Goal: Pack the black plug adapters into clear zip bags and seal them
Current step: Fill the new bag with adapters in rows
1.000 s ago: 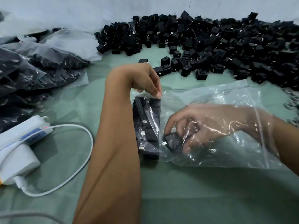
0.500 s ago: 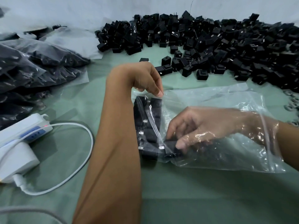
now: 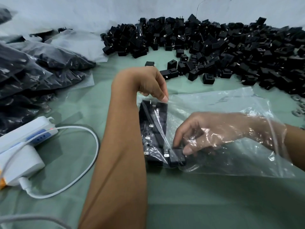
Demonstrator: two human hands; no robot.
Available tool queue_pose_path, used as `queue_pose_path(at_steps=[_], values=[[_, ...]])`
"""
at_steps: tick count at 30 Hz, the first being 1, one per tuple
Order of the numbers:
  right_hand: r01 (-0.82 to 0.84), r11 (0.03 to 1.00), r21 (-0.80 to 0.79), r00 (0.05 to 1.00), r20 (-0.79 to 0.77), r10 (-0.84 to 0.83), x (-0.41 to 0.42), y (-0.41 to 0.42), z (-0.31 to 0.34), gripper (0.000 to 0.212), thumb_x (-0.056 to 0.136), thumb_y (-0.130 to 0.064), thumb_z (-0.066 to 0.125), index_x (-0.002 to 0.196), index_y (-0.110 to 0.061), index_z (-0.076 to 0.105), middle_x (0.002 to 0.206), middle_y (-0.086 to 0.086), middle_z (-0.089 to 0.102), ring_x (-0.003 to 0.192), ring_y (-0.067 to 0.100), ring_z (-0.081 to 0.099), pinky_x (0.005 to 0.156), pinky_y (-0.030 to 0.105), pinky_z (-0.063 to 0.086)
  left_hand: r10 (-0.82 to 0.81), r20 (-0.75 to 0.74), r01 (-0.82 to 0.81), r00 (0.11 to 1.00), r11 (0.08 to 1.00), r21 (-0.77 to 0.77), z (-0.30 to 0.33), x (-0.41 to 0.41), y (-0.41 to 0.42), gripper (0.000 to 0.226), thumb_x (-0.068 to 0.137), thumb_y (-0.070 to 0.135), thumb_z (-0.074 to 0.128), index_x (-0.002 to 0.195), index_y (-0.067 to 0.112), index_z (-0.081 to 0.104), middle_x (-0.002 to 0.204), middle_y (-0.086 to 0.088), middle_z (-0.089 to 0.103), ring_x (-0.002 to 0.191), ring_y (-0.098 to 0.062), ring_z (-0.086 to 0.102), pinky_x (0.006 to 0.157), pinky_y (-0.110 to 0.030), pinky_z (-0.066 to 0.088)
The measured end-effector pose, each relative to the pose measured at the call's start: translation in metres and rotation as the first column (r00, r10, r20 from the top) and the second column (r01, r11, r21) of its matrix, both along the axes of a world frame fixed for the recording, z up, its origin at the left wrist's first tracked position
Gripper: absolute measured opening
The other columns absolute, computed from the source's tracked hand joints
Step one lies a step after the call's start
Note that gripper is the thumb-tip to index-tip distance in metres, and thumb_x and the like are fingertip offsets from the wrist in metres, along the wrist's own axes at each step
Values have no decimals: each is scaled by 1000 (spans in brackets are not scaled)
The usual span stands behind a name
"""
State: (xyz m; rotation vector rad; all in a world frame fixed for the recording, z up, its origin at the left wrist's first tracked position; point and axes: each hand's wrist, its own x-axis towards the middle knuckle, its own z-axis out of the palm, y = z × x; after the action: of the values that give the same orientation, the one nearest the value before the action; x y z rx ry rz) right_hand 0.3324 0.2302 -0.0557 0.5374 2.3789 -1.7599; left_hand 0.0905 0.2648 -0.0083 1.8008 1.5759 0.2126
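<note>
A white power strip (image 3: 26, 134) with a blue panel lies at the left on a pale green table cover (image 3: 198, 204), its white cable (image 3: 92, 156) looping beside it, before a white wall (image 3: 82, 12).

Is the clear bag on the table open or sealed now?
Open: the right hand reaches inside the clear bag through its mouth, placing an adapter.

Black adapters (image 3: 214, 47) — clear bag (image 3: 231, 104) — pale green table (image 3: 198, 204), white cable (image 3: 79, 176)
</note>
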Motion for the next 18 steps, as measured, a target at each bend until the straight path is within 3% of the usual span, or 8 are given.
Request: queue_pose_path(at_steps=[2, 6, 10, 13, 15, 18], values=[[27, 998, -51, 1000, 4, -27, -1, 0, -1, 21, 93, -7, 74, 114, -1, 73, 81, 11, 77, 54, 6, 68, 51, 11, 50, 3, -3, -3, 1000, 1000, -2, 0, 0, 0, 10, 74, 19, 89, 72, 25, 81, 74, 4, 70, 67, -5, 57, 58, -20, 44], [19, 999, -51, 1000, 5, -19, -6, -1, -5, 30, 92, 12, 68, 119, -1, 69, 74, -3, 77, 52, 1, 67, 50, 9, 50, 13, -8, -14, 1000, 1000, -5, 0, -1, -1, 8, 75, 20, 89, 78, 21, 82, 73, 6, 69, 68, -4, 57, 53, -13, 45], [61, 994, 93, 997, 34, -65, -5, -7, -3, 24, 86, -17, 84, 108, -13, 76, 74, -1, 78, 52, 4, 68, 51, 8, 49, 3, -11, -3, 1000, 1000, -13, -1, 0, -1, 7, 76, 18, 89, 78, 20, 82, 73, 4, 68, 70, -8, 56, 59, -20, 44], [60, 990, 127, 997, 36, -66, 1, -10, 1, 27, 85, -20, 85, 110, -13, 76, 81, -6, 78, 56, 1, 68, 53, 6, 48, 4, -11, -4, 1000, 1000, -20, -2, -1, 0, 7, 76, 17, 88, 77, 20, 81, 69, 6, 67, 67, -6, 56, 59, -20, 42], [51, 994, 99, 995, 81, -60, 8, -4, 4, 29, 91, -9, 77, 119, -5, 71, 86, -18, 77, 66, -6, 69, 59, 4, 49, 12, -9, -12, 1000, 1000, -14, -4, -2, 0, 9, 77, 15, 87, 74, 21, 81, 64, 11, 66, 61, -1, 55, 57, -19, 41], [2, 995, 100, 999, 38, -6, 35, 1, 9, 45, 84, 36, 50, 126, 19, 56, 93, -20, 75, 89, -13, 68, 78, 5, 51, 25, -3, -25, 1000, 999, 34, -5, -2, 3, 12, 76, 15, 88, 72, 23, 80, 58, 17, 64, 60, 1, 55, 59, -19, 41]])
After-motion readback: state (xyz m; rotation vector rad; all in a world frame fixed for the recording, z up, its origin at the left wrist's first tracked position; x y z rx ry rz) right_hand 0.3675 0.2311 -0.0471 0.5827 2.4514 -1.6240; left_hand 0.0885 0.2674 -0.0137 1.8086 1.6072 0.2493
